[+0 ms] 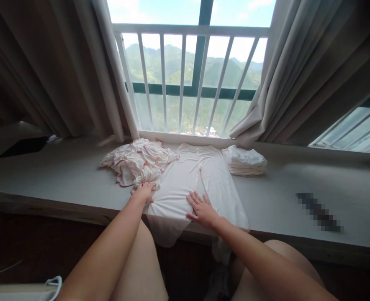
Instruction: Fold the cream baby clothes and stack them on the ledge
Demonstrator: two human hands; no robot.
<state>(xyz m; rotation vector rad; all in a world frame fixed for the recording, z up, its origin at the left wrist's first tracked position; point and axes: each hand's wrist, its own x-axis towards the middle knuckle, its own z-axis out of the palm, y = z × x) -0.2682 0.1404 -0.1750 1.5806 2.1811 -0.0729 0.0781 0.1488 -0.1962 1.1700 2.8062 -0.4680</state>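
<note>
Trousers (181, 184) before me: plain white. Crumpled cloth (137, 159): creamy white, pink edging. My folded stack (244, 162): white above cream. Curtains (294, 62): grey-beige. Railing (172, 29): white. Window frame (172, 90): dark green.

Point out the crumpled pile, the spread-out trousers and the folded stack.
Crumpled pile (137, 161), head view: middle of its wrinkled cloth.
Spread-out trousers (185, 177), head view: upper leg, picture left.
Folded stack (245, 156), head view: topmost piece.
</note>
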